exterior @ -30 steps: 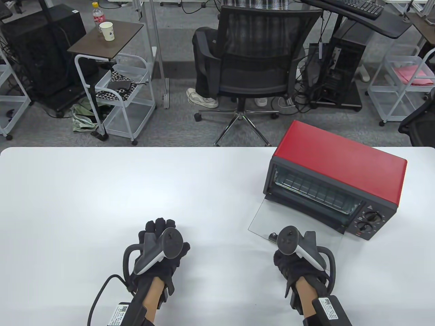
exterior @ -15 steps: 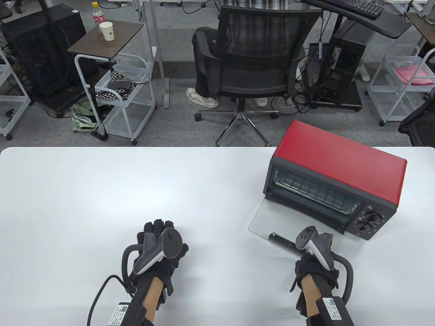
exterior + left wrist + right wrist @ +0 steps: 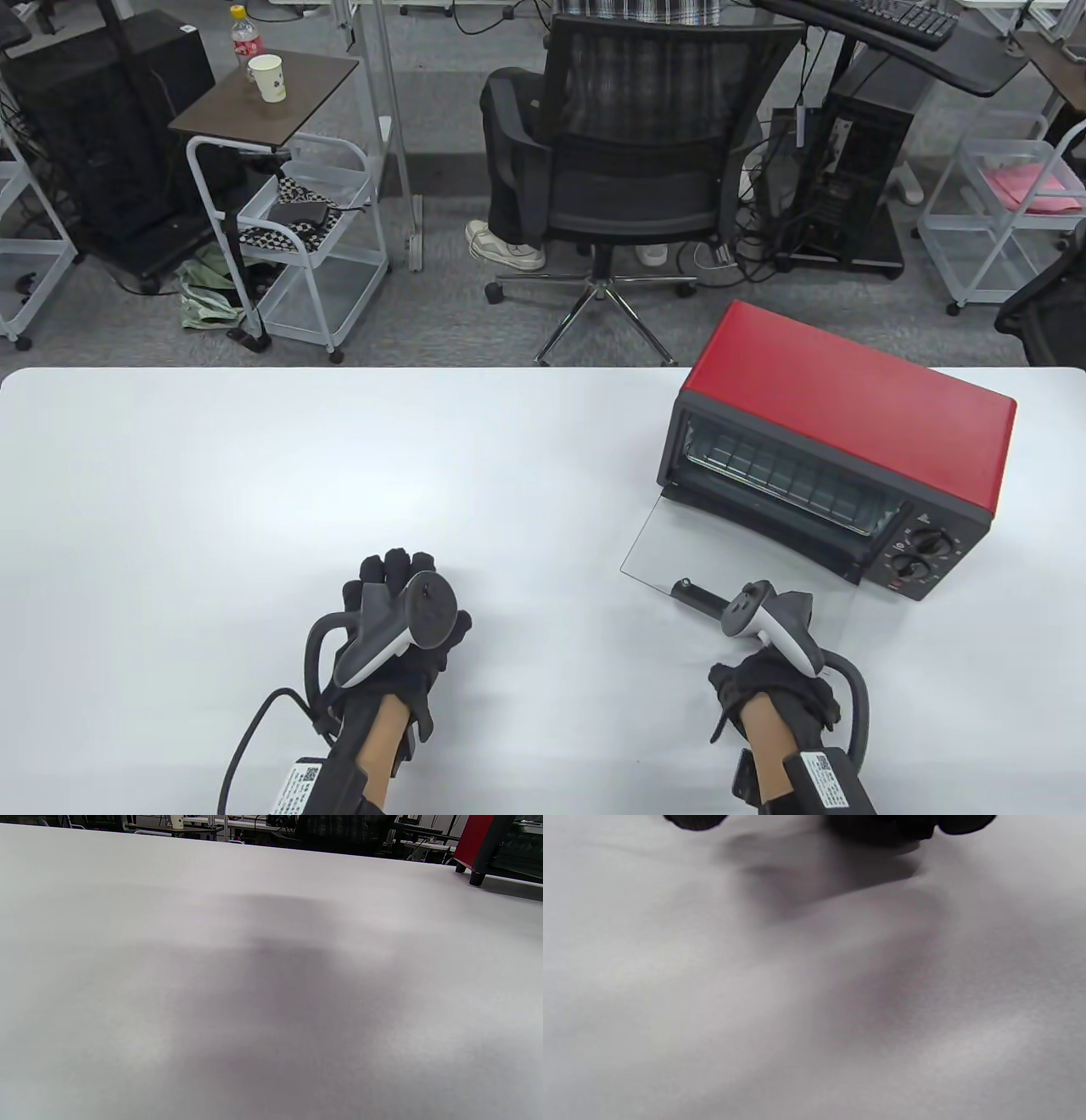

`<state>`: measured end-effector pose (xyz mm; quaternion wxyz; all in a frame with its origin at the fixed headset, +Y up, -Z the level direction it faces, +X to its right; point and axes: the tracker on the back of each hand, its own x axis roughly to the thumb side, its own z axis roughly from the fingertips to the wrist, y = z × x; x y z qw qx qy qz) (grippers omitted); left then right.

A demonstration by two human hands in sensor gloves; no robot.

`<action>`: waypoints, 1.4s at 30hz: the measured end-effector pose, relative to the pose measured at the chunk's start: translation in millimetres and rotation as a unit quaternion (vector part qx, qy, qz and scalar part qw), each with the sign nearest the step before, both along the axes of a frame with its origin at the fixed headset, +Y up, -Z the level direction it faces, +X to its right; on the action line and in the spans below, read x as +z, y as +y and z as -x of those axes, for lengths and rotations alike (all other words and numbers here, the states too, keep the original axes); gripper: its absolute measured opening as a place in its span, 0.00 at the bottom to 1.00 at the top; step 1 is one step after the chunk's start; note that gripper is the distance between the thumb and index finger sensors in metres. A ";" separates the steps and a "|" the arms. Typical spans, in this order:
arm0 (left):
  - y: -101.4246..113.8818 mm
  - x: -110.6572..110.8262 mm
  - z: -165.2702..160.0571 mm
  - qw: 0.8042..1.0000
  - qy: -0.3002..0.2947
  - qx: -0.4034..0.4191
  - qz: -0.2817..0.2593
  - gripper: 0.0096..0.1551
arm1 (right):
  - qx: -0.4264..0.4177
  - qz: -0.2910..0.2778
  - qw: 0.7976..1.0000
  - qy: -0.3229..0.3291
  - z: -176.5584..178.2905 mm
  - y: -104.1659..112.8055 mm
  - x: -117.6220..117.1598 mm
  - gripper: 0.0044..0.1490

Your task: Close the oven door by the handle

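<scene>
Oven (image 3: 848, 407): red top, black front, standing at the table's far right, turned at an angle to the table edge. Two round knobs (image 3: 920, 552) one above the other on the control panel at its right end. Wire rack (image 3: 789, 480) visible inside the open cavity. In the left wrist view only a red corner and one black foot (image 3: 477, 878) of it show at upper right.

Oven door (image 3: 679, 543): clear glass, folded fully down, lying flat over the table in front of the cavity.

Door handle (image 3: 700, 594): dark bar along the door's near edge; its left end shows, the rest hidden under the right hand's tracker.

Right hand (image 3: 776, 683): black glove, at the near edge of the door, tracker over the handle. Whether the fingers touch or grip the handle cannot be told; the right wrist view shows only dark fingertips (image 3: 950, 825) at its top edge above blurred white surface.

Left hand (image 3: 399, 628): black glove, resting on the table well left of the oven, fingers curled, holding nothing. Cable (image 3: 246, 747) trailing from the wrist.

Table (image 3: 297, 475): white, carries the oven and both hands.

Beyond the table: black office chair (image 3: 645, 161) with a seated person, white cart (image 3: 314, 255), small side table with paper cup (image 3: 270, 78) and bottle (image 3: 243, 34).
</scene>
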<state>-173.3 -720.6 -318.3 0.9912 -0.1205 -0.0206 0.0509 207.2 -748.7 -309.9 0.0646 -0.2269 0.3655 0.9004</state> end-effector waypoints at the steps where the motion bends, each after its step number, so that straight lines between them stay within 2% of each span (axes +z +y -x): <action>1: 0.0 -0.7 -0.1 1.000 0.000 0.000 0.000 0.49 | -0.006 -0.004 1.000 0.000 -0.4 0.8 -0.6 0.54; 8: -1.3 -2.6 -0.7 1.000 -0.001 -0.005 0.003 0.49 | -0.058 -0.023 0.998 -0.024 -6.2 9.0 -0.2 0.55; 20: -2.0 -2.7 -0.3 1.000 -0.001 -0.002 0.002 0.49 | -0.105 -0.088 0.989 -0.052 -15.8 36.9 5.2 0.53; 31: -3.0 -2.6 -0.1 1.000 0.000 -0.004 0.005 0.49 | -0.131 -0.127 0.981 -0.069 -21.3 47.5 7.2 0.54; 42: -3.2 -2.9 0.0 1.000 0.000 -0.005 0.006 0.49 | -0.173 -0.174 0.965 -0.089 -27.4 49.0 6.8 0.54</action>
